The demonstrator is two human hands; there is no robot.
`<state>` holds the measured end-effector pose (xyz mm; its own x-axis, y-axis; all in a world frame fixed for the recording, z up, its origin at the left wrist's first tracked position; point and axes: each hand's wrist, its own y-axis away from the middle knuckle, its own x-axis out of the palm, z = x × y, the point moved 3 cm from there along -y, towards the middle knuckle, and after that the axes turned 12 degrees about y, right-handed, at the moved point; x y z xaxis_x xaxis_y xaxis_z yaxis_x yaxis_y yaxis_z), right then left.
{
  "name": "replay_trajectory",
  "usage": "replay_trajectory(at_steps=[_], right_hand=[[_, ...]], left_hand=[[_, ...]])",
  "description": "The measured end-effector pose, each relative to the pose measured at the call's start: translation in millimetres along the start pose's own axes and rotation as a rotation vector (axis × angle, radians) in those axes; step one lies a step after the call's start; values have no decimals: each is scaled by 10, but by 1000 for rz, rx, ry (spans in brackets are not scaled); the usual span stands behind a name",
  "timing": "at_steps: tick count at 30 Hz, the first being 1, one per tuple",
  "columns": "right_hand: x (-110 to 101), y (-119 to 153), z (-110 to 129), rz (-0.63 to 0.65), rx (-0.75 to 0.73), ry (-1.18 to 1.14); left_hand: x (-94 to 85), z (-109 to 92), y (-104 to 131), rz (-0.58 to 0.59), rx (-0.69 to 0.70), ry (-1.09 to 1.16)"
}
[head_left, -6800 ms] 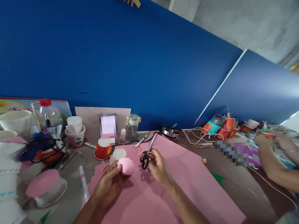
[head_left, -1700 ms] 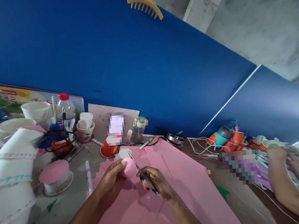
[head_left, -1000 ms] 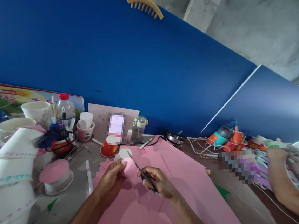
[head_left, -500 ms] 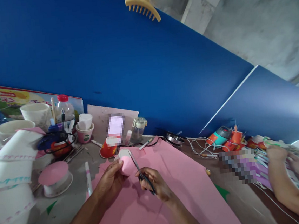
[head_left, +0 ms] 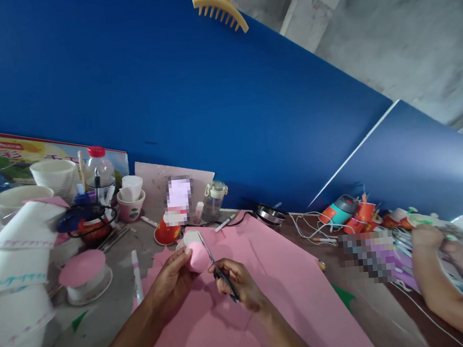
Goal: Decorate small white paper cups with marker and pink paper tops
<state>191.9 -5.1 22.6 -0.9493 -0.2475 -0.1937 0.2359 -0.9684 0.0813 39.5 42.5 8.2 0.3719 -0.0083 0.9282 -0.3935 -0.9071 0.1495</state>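
Between thumb and fingers, my left hand (head_left: 178, 274) pinches a small rounded pink paper piece (head_left: 198, 257) with a whitish piece (head_left: 192, 237) behind its upper edge. My right hand (head_left: 240, 282) is closed round the black handles of a pair of scissors (head_left: 224, 278). The scissors' blades point up and to the left, right beside the pink piece's edge; whether they touch the paper I cannot tell. Large pink paper sheets (head_left: 283, 288) lie under both hands.
Left stand stacked white cups (head_left: 54, 174), white paper cones (head_left: 15, 303) and a pink-topped round box (head_left: 84, 269). Behind my hands are a red cup (head_left: 165, 231), a phone (head_left: 179, 195) and a glass jar (head_left: 215, 199). Another person's arms (head_left: 441, 273) reach in at right.
The pink piece has turned slightly in my left hand and more of its rounded face shows. My right hand and the scissors have barely shifted. The other person's hands moved slightly.
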Motion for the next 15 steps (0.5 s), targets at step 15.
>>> replay_trajectory(at_steps=[15], right_hand=[[-19,6,-11,-9,-10,10]], left_hand=[[-19,-2,2,-16,16,-15]])
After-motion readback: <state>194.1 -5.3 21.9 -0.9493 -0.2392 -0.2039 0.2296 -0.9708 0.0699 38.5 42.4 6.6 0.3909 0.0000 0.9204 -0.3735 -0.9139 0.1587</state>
